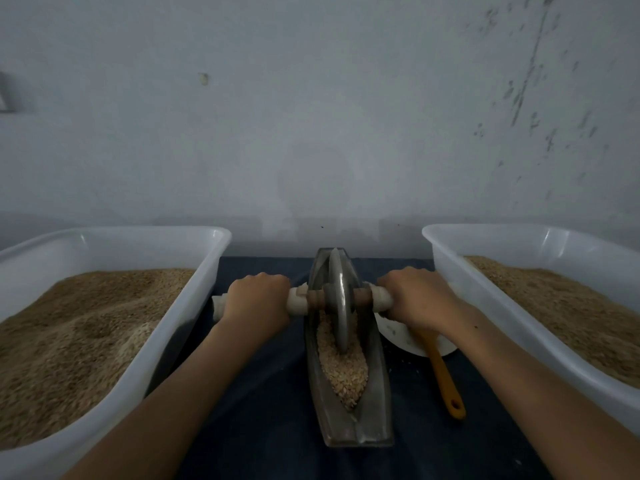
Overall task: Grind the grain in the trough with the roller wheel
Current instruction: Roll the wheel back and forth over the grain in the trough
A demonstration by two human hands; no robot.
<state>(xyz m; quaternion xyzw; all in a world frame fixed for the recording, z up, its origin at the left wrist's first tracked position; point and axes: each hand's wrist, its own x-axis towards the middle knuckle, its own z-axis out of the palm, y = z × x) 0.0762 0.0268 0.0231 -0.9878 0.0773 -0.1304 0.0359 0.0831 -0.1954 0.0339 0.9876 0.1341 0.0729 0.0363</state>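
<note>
Two white tubs flank the trough (356, 427), which lies lengthwise on the dark-clothed surface (270, 410). Left of the trough, the left tub (114, 403) holds brown grain meal. The left hand (258, 301) curls its fingers (266, 278) tight round the left end of the axle handle (298, 301). In the trough's far half the roller wheel (340, 299) stands upright in the pale grain (343, 372). Right of the trough, the right hand (417, 297) wraps the handle's other end. Beneath that wrist, a white plate (401, 337) carries an orange-handled utensil (446, 382). Farthest right sits the right tub (554, 344), also filled.
</note>
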